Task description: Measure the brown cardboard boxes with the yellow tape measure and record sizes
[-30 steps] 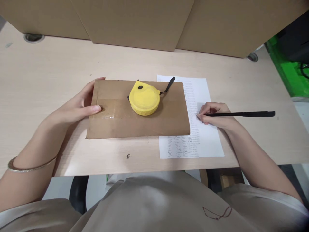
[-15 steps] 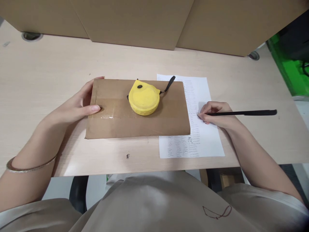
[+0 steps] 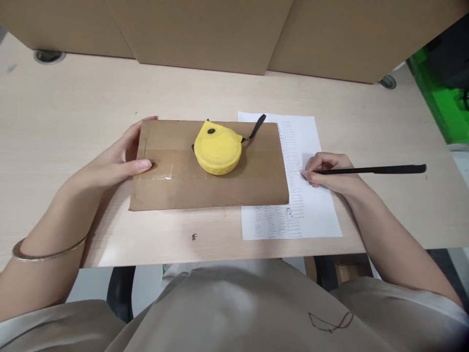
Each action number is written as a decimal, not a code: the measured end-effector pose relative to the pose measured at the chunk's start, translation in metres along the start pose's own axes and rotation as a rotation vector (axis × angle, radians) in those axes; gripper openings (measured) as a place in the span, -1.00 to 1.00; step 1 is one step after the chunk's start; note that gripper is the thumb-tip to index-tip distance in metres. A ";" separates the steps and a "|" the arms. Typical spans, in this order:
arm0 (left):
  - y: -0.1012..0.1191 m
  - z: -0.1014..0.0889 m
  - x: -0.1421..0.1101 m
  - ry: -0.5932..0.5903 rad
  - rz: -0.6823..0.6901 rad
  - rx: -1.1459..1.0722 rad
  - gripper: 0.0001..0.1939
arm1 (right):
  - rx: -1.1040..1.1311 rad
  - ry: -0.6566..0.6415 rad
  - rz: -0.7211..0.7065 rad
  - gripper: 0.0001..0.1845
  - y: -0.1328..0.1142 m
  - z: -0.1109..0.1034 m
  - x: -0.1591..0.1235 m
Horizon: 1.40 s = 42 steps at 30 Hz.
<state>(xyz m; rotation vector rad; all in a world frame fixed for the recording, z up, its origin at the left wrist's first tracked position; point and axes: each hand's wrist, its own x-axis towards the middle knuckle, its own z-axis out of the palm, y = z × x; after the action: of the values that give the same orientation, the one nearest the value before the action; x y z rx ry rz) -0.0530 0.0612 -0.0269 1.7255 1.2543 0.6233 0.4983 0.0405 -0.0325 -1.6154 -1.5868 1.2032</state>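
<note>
A flat brown cardboard box [image 3: 183,188] lies in front of me on the desk, sealed with clear tape. On top of it sits a yellow round tape measure [image 3: 218,148] with a black strap. My left hand [image 3: 117,159] grips the box's left end, thumb on top and fingers round the far corner. My right hand [image 3: 330,173] is closed on a black pen [image 3: 377,169], whose tip touches a white sheet of paper [image 3: 311,215] covered in lines of handwriting. The sheet's left part is tucked under the box.
The light wooden desk [image 3: 73,107] ends at a near edge close to my lap. Brown cardboard panels [image 3: 205,34] stand along its back. Cable holes [image 3: 47,55] sit at the back left and right. A green object [image 3: 443,105] is beyond the right side.
The right hand and pen have crept slightly to the right along the paper. The left hand, box and tape measure stay put.
</note>
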 end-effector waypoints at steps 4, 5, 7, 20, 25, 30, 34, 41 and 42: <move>0.002 0.001 0.000 -0.006 0.006 -0.006 0.39 | 0.001 0.001 0.002 -0.58 0.000 0.001 -0.001; 0.004 0.002 -0.001 -0.002 -0.001 -0.012 0.38 | -0.001 0.005 0.007 -0.61 0.000 0.001 -0.001; 0.008 0.003 -0.001 0.006 -0.017 -0.026 0.37 | -0.010 0.009 0.019 -0.63 0.000 0.001 -0.002; 0.012 0.005 -0.002 0.010 -0.028 -0.029 0.39 | -0.012 -0.006 -0.004 -0.61 0.001 -0.002 -0.003; 0.012 0.005 -0.003 0.011 -0.028 -0.026 0.40 | -0.018 -0.005 -0.021 -0.61 0.001 -0.001 -0.003; 0.012 0.004 -0.003 0.005 -0.030 -0.035 0.36 | -0.008 0.018 0.005 -0.63 -0.001 0.000 -0.003; 0.012 0.004 -0.003 0.011 -0.035 -0.037 0.38 | -0.024 0.019 0.011 -0.65 -0.002 0.000 -0.003; 0.010 0.004 -0.002 0.015 -0.029 -0.028 0.39 | -0.012 0.016 -0.013 -0.65 -0.001 0.001 -0.002; 0.010 0.004 -0.002 0.012 -0.030 -0.030 0.40 | -0.017 0.021 -0.014 -0.65 -0.001 0.001 -0.001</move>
<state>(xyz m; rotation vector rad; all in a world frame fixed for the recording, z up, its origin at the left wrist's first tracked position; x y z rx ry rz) -0.0451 0.0569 -0.0199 1.6774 1.2712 0.6326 0.4973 0.0391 -0.0316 -1.6196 -1.5972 1.1643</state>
